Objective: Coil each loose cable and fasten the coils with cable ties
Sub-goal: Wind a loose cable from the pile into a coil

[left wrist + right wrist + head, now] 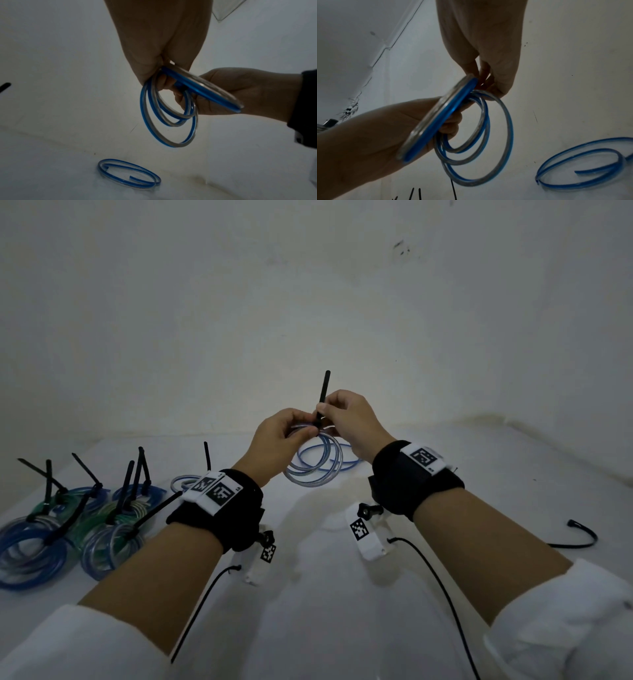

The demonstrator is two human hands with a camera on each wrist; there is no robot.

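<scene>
A: Cable coil [313, 465], blue and clear, is held up above the white worktop [308, 542], between the two hands and near the middle of the head view. Several loops hang down from the fingers.

B: What is each hand's grip doing?

A: The left hand [279, 440] pinches the top of the coil, its fingers curled round the bunched loops. The right hand [352, 422] pinches a black cable tie [322, 402] right where it meets the coil; the free end of the tie points straight up past the knuckles.

B: Is anything else lying nearby?

A: Yes. A loose blue cable [128, 171] lies on the worktop just beyond the held coil, curled but with no tie on it. At the far left sits a cluster of finished coils [68, 529], blue, green and clear, each bound with a black tie whose tail sticks up. A spare black tie [579, 537] lies on the worktop at the right, bent into a curve.

B: Is there any writing or label to read?

A: Only black and white square code markers on white tabs fixed to the black wrist straps [416, 479]. A tiny mark is printed beside them, too small to read. White sleeves cover both forearms near the bottom edge.
</scene>
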